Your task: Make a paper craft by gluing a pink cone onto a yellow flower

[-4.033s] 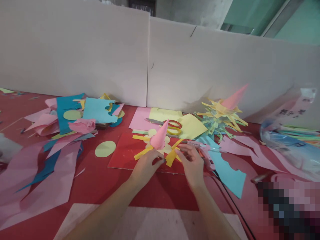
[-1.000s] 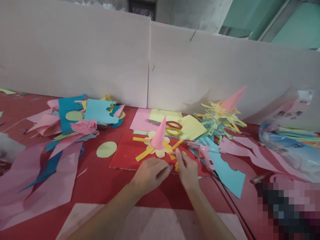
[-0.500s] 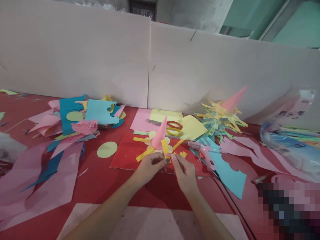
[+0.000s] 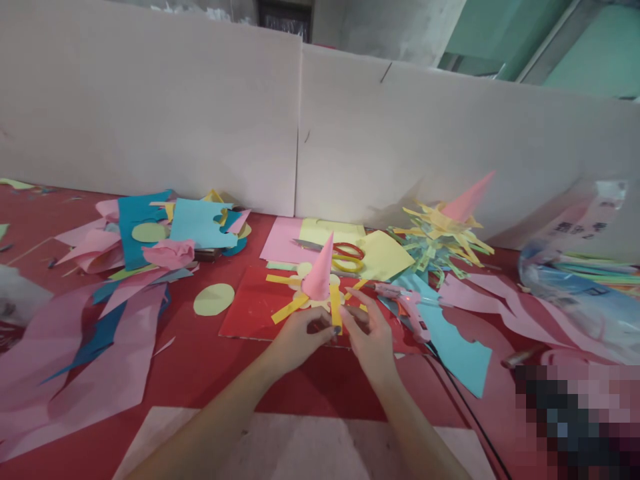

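Note:
A pink paper cone (image 4: 319, 273) stands on a pale yellow flower-shaped paper piece (image 4: 300, 295), with several yellow paper strips (image 4: 290, 309) reaching outward. My left hand (image 4: 300, 340) is closed at the near side, thumb and fingers at the lower end of a yellow paper strip (image 4: 337, 303). Just right of that strip is my right hand (image 4: 369, 339), its fingers apart and its thumb close to the strip's edge. I cannot tell whether that thumb touches it. Beneath the flower lies a red board (image 4: 245, 317).
A pink glue gun (image 4: 413, 310) rests on blue paper right of the board, its black cord running toward me. Scissors (image 4: 347, 257) lie behind the cone. A finished-looking fringed paper piece with a cone (image 4: 443, 230) stands back right. Paper scraps (image 4: 120, 340) cover the left side.
The front strip has tipped down from leaning against the cone to pointing toward me. My right fingers have spread from a pinch, while my left hand stays nearly in place.

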A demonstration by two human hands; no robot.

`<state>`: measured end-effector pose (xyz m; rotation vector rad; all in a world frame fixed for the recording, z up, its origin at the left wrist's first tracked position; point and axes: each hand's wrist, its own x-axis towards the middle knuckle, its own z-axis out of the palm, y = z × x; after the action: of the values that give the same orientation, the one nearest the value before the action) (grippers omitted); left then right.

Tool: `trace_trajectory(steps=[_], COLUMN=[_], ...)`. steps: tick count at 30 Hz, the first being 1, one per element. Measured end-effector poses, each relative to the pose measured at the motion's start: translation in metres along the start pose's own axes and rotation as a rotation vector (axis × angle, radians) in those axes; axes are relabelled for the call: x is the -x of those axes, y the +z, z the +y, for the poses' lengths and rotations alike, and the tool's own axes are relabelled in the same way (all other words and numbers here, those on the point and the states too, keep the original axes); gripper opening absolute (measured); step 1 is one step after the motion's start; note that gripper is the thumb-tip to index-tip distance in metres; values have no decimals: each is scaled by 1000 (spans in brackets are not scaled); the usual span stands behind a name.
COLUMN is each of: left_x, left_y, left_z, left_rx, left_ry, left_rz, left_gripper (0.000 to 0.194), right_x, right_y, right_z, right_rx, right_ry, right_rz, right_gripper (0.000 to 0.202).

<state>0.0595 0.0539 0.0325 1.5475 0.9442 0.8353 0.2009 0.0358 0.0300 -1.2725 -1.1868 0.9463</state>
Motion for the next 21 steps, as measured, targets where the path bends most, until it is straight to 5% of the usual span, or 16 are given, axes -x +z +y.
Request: trace_trajectory(steps=[4, 10, 21], left_x=[1, -2, -2], left_y=[1, 0, -1], left_z=[1, -4, -4], left_rx=[-5, 80, -116], left_ry=[-26, -2, 49], left_rz=[-39, 55, 121], left_gripper=[10, 12, 10], right_x=[-2, -2, -2], right_y=[-1, -1, -2], right_z=[0, 1, 3], right_rx=[20, 31, 132], right_ry=[1, 11, -40], right_rz=[16, -17, 15], right_gripper=[44, 39, 35])
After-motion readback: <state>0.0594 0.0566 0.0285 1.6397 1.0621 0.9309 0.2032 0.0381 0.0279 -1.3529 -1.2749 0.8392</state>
